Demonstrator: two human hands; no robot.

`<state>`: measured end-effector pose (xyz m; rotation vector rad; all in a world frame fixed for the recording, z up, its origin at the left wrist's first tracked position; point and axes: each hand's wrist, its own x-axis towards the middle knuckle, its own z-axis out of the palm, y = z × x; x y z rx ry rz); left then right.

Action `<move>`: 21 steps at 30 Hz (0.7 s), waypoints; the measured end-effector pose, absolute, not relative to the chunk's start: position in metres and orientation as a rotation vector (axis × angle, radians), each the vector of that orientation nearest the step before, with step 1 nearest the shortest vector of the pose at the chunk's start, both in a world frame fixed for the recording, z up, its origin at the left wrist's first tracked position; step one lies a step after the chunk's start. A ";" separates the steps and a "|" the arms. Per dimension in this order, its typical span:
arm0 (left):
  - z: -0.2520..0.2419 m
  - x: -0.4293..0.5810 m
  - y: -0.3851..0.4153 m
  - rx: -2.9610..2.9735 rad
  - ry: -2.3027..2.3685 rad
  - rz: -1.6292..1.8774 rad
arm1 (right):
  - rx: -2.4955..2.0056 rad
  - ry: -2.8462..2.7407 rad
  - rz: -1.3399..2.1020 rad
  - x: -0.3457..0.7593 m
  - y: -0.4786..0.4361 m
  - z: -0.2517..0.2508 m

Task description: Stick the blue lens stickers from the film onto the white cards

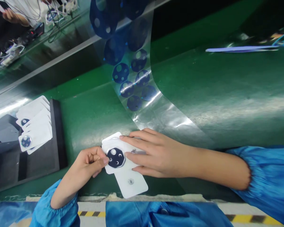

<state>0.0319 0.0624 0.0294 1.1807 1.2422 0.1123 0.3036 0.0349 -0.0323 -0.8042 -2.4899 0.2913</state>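
Now, starting at the far left of the scene, a black tray [59, 132] sits on the green table [227, 94] carrying a fanned stack of white covers [35, 126], well apart from your hands. Next comes your left hand [90, 162]: its grip is curled nearly into a fist, thumb and forefinger pressed together on the left edge of the dark lens sticker [115, 157]. That sticker lies on the far-left part of the white back cover [125, 170], which rests flat on the table just ahead of you.

The relation that matters: the sticker lies immediately right of your left fingertips, touching them, so the left hand is the nearer one to it. The cover's long axis runs diagonally, from far-left under your hands to near-right toward the table's near edge.

Further right, your right hand [153, 153] lies flat with the fingers spread and extended, pinning the far edge and middle of the cover; its fingertips end just right of the sticker, and it pinches nothing.

Beyond your hands, a clear film strip [161, 110] bearing more dark blue stickers [134, 78] stretches away to the far side. At far right, a pale blue flat strip [241, 49] lies on the table, well apart from everything.
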 end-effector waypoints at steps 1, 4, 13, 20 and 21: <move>0.030 0.032 0.062 1.181 1.244 0.109 | -0.802 -2.490 0.291 0.304 0.035 -0.032; 0.031 0.033 0.063 1.178 1.239 0.103 | -0.795 -2.490 0.295 0.304 0.035 -0.032; 0.031 0.031 0.064 1.154 1.225 0.103 | -0.796 -2.487 0.295 0.304 0.034 -0.032; 0.031 0.033 0.063 1.178 1.256 0.096 | -0.795 -2.494 0.290 0.304 0.035 -0.031; 0.030 0.033 0.063 1.178 1.257 0.096 | -0.792 -2.491 0.293 0.304 0.035 -0.031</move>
